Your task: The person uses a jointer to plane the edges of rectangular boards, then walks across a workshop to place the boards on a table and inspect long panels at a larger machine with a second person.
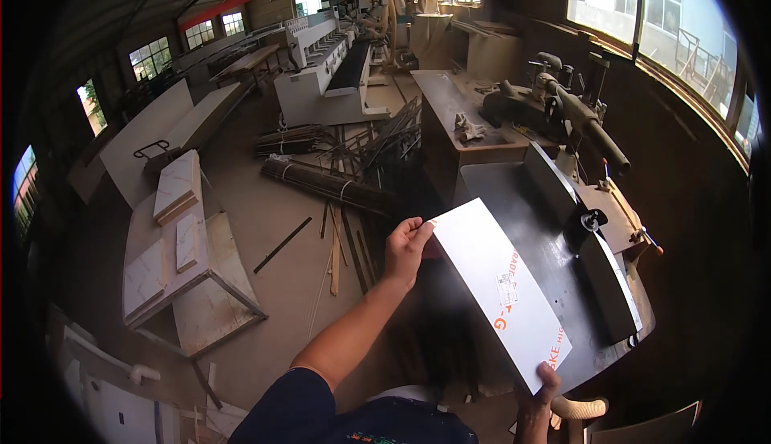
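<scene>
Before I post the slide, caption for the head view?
Left hand and right hand hold opposite ends of a white board near a black worktable; bundled strips lie beyond.

Navy short-sleeved shirt, bare left hand and right hand
Small pale print shows on the dark front; the sleeve looks plain.

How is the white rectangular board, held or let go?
The white board is held: the left hand grips its far corner, the right hand its near end.
</scene>
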Motion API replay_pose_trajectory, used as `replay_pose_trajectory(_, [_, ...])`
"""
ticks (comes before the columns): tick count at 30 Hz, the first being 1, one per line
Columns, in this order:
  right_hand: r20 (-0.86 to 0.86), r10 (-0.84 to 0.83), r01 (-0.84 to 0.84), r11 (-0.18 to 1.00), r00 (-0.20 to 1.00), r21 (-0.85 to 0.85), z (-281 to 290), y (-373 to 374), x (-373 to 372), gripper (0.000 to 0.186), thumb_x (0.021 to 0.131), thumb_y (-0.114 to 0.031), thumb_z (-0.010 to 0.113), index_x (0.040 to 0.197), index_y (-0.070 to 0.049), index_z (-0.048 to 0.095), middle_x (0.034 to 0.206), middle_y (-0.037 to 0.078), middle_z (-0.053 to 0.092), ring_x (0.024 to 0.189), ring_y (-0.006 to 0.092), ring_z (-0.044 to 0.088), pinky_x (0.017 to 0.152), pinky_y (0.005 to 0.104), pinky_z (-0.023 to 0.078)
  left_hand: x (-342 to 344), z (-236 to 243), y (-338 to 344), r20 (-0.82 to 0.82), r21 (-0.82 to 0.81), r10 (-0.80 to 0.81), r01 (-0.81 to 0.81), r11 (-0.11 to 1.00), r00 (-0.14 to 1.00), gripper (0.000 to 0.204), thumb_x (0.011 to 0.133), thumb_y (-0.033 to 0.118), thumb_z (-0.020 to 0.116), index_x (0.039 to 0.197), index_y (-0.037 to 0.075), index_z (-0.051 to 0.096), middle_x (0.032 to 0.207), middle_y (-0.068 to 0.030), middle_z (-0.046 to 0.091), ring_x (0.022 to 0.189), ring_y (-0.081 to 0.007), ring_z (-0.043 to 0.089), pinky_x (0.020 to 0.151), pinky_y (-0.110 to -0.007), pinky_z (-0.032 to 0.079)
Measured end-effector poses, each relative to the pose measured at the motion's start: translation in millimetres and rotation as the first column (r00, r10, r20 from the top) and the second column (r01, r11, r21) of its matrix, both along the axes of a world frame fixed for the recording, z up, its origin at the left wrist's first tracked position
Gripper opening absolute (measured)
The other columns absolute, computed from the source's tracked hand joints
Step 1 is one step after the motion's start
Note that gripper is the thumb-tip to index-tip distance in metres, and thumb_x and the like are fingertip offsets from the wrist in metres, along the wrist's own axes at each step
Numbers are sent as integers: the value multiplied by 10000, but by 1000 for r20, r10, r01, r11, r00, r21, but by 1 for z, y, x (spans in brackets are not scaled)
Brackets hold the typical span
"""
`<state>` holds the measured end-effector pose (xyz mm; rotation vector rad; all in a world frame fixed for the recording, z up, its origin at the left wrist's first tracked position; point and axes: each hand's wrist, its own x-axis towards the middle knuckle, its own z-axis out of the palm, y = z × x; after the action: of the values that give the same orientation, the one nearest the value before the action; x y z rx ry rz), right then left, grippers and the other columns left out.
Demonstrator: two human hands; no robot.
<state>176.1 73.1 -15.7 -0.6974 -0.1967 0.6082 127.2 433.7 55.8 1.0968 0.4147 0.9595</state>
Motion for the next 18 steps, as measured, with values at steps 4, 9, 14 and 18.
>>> replay_pose_trajectory(4, [-51, 165, -164, 986, 985, 22, -8, 32, -63, 951, 740, -278, 691, 1540, 39, 287, 1432, 241, 510, 1305, 391, 535, 1142, 476, 421, -97, -14, -20, -48, -87, -189, 184, 979, 981, 306, 979, 262, 690, 1148, 7, 671, 1006, -75, 721, 877, -166, 701, 809, -337, 602])
replay_pose_trajectory(9, [-8, 219, -220, 974, 976, -55, -7, 78, -136, 933, 725, -333, 675, 1520, 25, 341, 1372, 217, 565, 1256, 362, 577, 1115, 437, 450, -195, -35, -68, -158, -6, -248, 250, 968, 956, 297, 972, 250, 717, 1115, -10, 692, 1014, -73, 726, 877, -133, 678, 776, -299, 573])
replay_pose_trajectory(14, [85, 330, -315, 937, 940, -153, 26, 157, -218, 873, 745, -390, 653, 1473, 18, 399, 1291, 188, 602, 1174, 321, 612, 1040, 412, 483, -297, -38, -85, -128, -96, -423, 413, 906, 897, 415, 926, 315, 794, 1135, -12, 648, 939, -18, 701, 760, -116, 626, 704, -262, 517])
replay_pose_trajectory(18, [30, 401, -383, 891, 915, -244, 35, 257, -302, 739, 749, -364, 682, 1365, 4, 508, 1114, 141, 681, 970, 284, 679, 820, 387, 569, -392, -56, -39, -366, 211, -219, 310, 927, 905, 491, 879, 478, 803, 978, 11, 690, 841, -80, 695, 769, -173, 654, 736, -312, 529])
